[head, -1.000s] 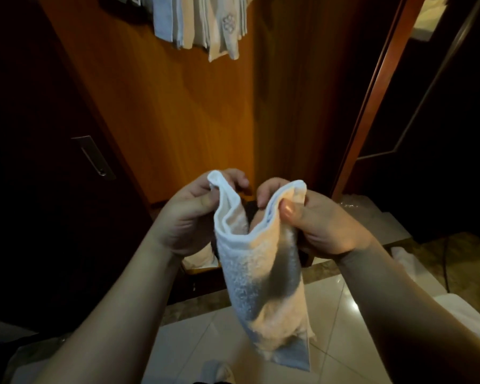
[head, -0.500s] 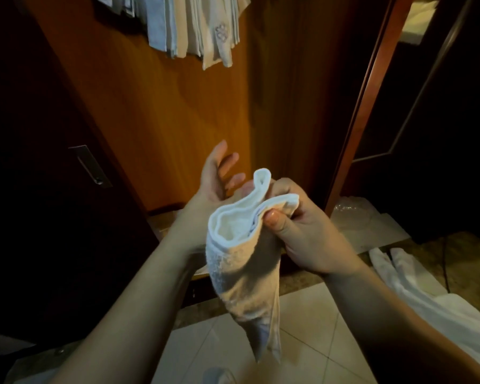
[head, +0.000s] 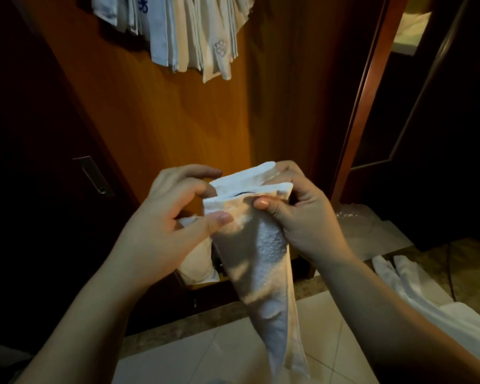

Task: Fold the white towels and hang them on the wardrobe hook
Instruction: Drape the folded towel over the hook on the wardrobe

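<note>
A small white towel hangs folded in front of me, tapering down toward the tiled floor. My right hand pinches its top edge, thumb on the near layer and fingers behind. My left hand pinches the top left corner between thumb and fingers. Two folded top edges show, with a gap between them. Several folded white towels hang in a row at the top of the orange wooden wardrobe panel; the hook itself is hidden.
More white cloth lies on the floor at the right. A pale bundle sits low behind my left hand. A dark door with a metal handle stands at the left, a wooden door frame at the right.
My left hand, open and off the towel half a second ago, has come back and pinched the top left corner. The towel's top now sits flatter, in two layers.
</note>
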A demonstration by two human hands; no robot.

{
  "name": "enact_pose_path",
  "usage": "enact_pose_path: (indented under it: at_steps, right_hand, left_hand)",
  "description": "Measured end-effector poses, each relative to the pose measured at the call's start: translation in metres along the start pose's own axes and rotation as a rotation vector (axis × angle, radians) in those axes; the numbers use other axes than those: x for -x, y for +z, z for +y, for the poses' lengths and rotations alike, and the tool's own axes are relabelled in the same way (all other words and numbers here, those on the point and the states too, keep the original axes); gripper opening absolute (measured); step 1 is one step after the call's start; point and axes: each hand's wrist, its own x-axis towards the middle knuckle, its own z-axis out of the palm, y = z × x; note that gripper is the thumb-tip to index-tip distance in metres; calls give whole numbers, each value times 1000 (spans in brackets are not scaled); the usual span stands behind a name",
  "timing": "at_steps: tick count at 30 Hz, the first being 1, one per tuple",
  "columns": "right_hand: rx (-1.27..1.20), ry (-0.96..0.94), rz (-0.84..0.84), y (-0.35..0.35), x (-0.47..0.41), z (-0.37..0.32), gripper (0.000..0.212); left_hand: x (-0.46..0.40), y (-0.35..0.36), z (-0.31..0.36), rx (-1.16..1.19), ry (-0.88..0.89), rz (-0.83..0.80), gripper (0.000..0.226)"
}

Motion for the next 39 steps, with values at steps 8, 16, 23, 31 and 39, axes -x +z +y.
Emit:
enact_pose_path:
  at_steps: [8,16,23,31,39]
  right_hand:
    - [110,-13,-28,-8,-4,-11,27]
    - [-33,50,-187,-19,-4,-23,28]
    - [-15,58,-270,-17,-10,-28,22]
    - [14,-37,27,-1,-25,-38,56]
    - [-227,407,159,-16,-54,-14,73]
  left_hand:
    - [-12,-5,10,-32,-15,-17,24]
    - [-16,-12,34,293,-129,-134,16]
    - [-14,-22,25,159,-38,-165,22]
    - [-15,22,-6,1072,-362,-48,75]
    - [-25,39,-9,1067,-482,-66,12]
